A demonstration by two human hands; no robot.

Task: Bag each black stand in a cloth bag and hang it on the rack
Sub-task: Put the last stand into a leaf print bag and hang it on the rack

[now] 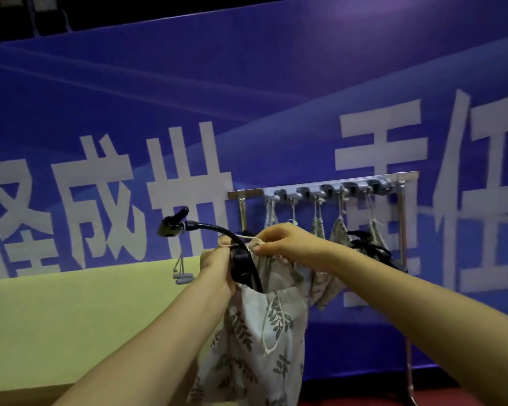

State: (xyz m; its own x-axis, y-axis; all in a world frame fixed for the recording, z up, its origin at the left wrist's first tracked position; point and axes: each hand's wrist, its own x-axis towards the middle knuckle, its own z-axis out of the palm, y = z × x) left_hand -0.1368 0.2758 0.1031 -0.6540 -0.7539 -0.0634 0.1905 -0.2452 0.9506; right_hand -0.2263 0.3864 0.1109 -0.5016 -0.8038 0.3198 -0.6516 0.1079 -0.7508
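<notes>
A white cloth bag with a leaf print hangs in front of me, held up at its mouth. A black stand sticks out of it, its bent neck and clip head reaching up to the left. My left hand grips the bag's rim and the stand's black base. My right hand pinches the bag's pale drawstring just to the right of the neck. Behind my hands stands the metal rack with grey hooks, where several filled cloth bags hang.
A large blue banner with white characters fills the background. A yellow-green surface lies at the lower left. The rack's right leg runs down to the floor. Two grey drawstring ends dangle left of my left hand.
</notes>
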